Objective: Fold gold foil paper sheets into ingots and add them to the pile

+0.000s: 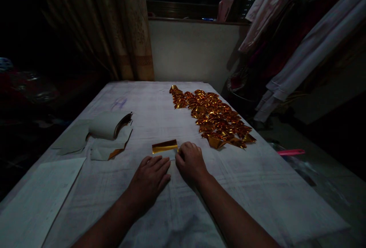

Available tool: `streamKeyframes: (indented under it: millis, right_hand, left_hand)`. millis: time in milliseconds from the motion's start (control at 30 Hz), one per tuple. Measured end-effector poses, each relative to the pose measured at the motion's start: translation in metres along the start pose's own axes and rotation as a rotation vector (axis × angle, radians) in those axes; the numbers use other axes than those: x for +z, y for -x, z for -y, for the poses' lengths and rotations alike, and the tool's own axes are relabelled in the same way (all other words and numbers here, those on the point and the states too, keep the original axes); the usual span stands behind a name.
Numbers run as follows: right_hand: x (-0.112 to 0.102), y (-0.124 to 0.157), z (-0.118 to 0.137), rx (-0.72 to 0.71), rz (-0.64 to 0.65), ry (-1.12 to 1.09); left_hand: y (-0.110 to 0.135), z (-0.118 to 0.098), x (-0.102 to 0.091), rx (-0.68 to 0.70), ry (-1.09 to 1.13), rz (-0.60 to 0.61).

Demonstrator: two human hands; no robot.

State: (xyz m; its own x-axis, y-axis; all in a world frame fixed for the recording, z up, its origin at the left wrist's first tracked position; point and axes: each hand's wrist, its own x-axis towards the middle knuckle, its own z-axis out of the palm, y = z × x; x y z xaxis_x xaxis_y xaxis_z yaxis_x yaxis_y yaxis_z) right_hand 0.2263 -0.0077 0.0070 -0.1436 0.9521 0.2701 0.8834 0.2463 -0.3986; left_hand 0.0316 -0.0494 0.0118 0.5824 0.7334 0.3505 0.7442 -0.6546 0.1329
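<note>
A small sheet of gold foil paper (165, 147), partly folded with its white back showing along the near side, lies on the cloth-covered table in front of me. My left hand (151, 177) rests flat, its fingers stretched over the near left edge of the sheet. At the right end, my right hand (191, 161) has its fingers curled and closed on the paper's edge; the fingertips are partly hidden. To the right spreads a pile of folded gold foil pieces (214, 114), several of them pointed and boat-like.
Stacks of paper sheets (104, 125) with curling edges lie left of my hands. A large pale sheet or board (37, 198) covers the near left corner. Beyond the table are a curtain (126, 31), a wall (194, 50) and hanging clothes (309, 46).
</note>
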Motion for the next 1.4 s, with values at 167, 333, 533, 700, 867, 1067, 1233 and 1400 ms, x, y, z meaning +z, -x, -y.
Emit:
streamKeyframes:
  millis: [167, 333, 533, 700, 867, 1067, 1233, 1400]
  right_hand:
    - [0.005, 0.002, -0.004, 0.009, -0.051, -0.066]
    - [0.002, 0.002, -0.005, -0.015, -0.064, -0.086]
    - [-0.006, 0.018, 0.007, -0.306, 0.062, -0.081]
    - [-0.011, 0.033, 0.012, -0.285, 0.251, -0.002]
    - [-0.024, 0.038, 0.004, -0.217, 0.311, 0.055]
    - [-0.028, 0.040, 0.000, -0.191, 0.335, 0.116]
    - [-0.020, 0.040, 0.014, -0.255, 0.239, 0.126]
    - [-0.014, 0.033, 0.035, -0.395, 0.327, 0.015]
  left_hand:
    - [0.001, 0.000, 0.001, -0.024, 0.004, -0.008]
    - [-0.002, 0.000, 0.000, -0.002, -0.002, -0.009]
    - [-0.004, 0.001, -0.001, 0.005, -0.020, -0.001]
    - [-0.001, 0.000, -0.001, 0.008, -0.022, -0.026]
    - [0.019, 0.012, -0.004, 0.006, -0.100, -0.052]
    - [0.034, 0.023, -0.011, -0.007, -0.135, -0.078]
    - [0.028, 0.018, -0.014, -0.011, -0.144, -0.072]
    - [0.030, 0.021, -0.012, -0.010, -0.143, -0.069]
